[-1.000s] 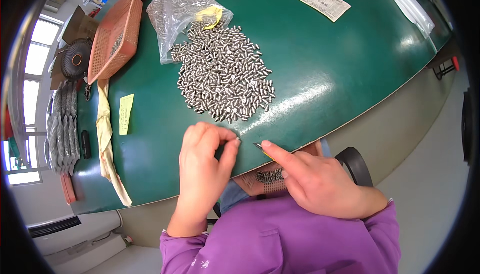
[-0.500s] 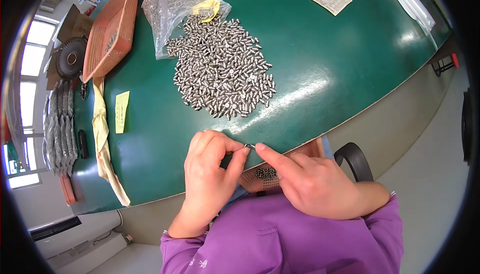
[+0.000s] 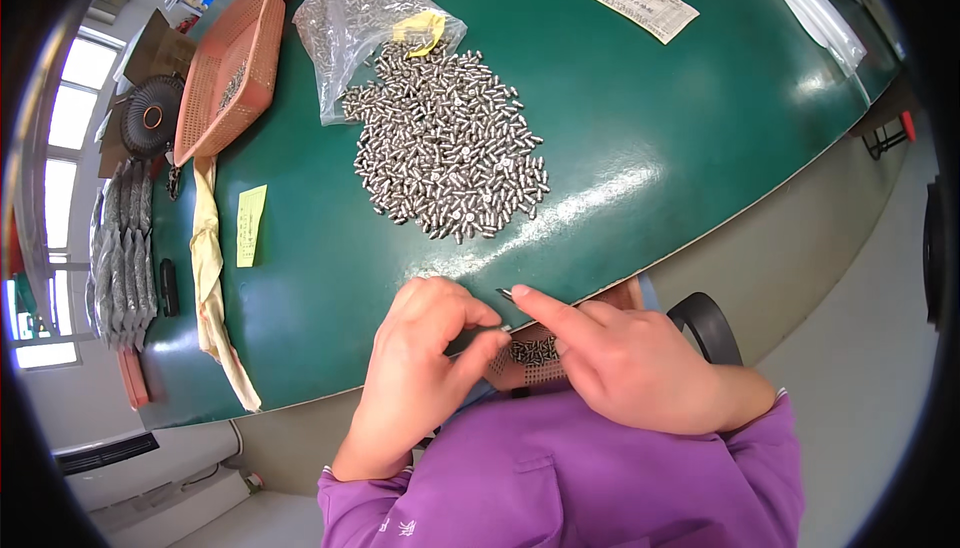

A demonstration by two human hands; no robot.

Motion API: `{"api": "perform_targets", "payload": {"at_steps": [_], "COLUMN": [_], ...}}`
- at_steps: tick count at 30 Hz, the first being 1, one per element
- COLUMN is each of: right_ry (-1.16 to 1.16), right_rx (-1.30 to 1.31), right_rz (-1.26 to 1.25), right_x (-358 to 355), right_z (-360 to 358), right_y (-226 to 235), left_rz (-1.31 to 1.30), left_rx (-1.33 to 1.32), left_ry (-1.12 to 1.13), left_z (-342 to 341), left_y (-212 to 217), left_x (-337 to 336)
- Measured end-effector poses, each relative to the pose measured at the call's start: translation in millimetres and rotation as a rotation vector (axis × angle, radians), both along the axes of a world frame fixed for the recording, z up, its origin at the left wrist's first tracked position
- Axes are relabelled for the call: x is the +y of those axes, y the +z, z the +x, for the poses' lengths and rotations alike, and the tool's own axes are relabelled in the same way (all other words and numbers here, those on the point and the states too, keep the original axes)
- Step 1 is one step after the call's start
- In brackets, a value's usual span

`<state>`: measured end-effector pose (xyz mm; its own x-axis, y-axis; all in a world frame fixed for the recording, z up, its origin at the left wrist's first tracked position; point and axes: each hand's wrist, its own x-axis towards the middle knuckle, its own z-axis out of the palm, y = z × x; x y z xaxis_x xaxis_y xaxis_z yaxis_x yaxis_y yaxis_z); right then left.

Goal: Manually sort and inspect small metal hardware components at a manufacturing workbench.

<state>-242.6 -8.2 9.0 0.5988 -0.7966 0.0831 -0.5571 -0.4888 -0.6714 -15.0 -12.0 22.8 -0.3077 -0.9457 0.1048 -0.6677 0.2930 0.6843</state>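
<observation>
Two hands at the near edge of a green table, and a whole lot of clutter around them, so going left to right. Far left, off past the table edge, there's a row of grey packed bags and above them a dark round finned part. Next comes an orange mesh basket tilted up on the table, with a pale cloth strip trailing down from it toward the near edge and a yellow sticky note lying just beside that. Then a clear plastic bag stuffed with metal bits, a yellow tag on it, and right below it a big loose heap of small silver pins spread on the green. At the near edge the left hand is curled up, fingertips pinched together, can't honestly tell what's in the pinch. The right hand has its index finger stretched out toward the left one, tip resting on the table edge where a tiny dark sliver sits, too small to identify. Tucked between and under both hands is a perforated tray with a few pins lying in it, held low below the table edge. Further right, a printed paper slip lies on the far side, and a clear plastic sleeve sits near the far right rim.
</observation>
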Motion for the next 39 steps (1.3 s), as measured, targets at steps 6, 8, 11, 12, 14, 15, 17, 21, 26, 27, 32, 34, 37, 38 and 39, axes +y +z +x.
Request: {"api": "perform_targets", "payload": {"at_steps": [6, 8, 11, 12, 14, 15, 17, 21, 26, 27, 32, 34, 37, 38, 39], "right_ry": [-0.076, -0.063, -0.067, -0.064, -0.075, -0.069, -0.072, -0.07, -0.068, -0.068, -0.092, -0.096, -0.093, -0.084, -0.084], "right_rx": [-0.091, -0.069, -0.061, -0.06, -0.082, -0.081, -0.095, -0.105, -0.136, -0.132, -0.136, -0.108, -0.076, -0.072, -0.072], "right_rz": [-0.025, -0.003, -0.011, -0.01, -0.035, -0.035, -0.062, -0.042, -0.054, -0.054, -0.046, -0.025, 0.003, 0.009, 0.009], "right_x": [1.0, 0.6, 0.2, 0.3, 0.4, 0.1, -0.6, 0.2, 2.9, 2.9, 2.8, 4.1, 4.1, 3.8, 3.7], "right_z": [-6.3, -5.9, -7.2, -7.3, -7.3, -6.6, -4.7, -4.4, 0.4, 1.2, 6.1, 9.1, 11.2, 11.6, 11.7], "right_y": [-1.0, 0.8, 1.9, 1.3, -1.6, -3.0, -5.3, -6.1, -10.2, -10.5, -6.2, -3.6, -2.1, -1.9, -1.8], "left_rz": [-0.261, -0.293, -0.293, -0.272, -0.228, -0.227, -0.203, -0.233, -0.253, -0.268, -0.175, -0.161, -0.169, -0.157, -0.145], "left_rx": [-0.158, -0.177, -0.204, -0.194, -0.156, -0.155, -0.143, -0.121, -0.047, -0.032, 0.061, 0.079, 0.087, 0.094, 0.101], "left_ry": [0.318, 0.337, 0.358, 0.319, 0.262, 0.267, 0.214, 0.134, 0.075, 0.081, 0.176, 0.191, 0.185, 0.188, 0.189], "left_z": [-5.2, -7.5, -12.1, -11.9, -11.4, -10.0, -7.1, -7.5, -2.2, -2.2, -5.9, -5.3, -4.6, -4.5, -4.6], "left_y": [-16.9, -21.3, -22.1, -20.7, -19.4, -19.2, -18.0, -13.2, -18.2, -19.2, -23.4, -23.8, -23.8, -23.8, -23.7], "left_x": [-24.7, -30.5, -33.2, -32.1, -28.8, -25.9, -19.9, -11.3, -6.4, -6.2, -2.6, -1.8, -1.6, -1.7, -2.0]}}
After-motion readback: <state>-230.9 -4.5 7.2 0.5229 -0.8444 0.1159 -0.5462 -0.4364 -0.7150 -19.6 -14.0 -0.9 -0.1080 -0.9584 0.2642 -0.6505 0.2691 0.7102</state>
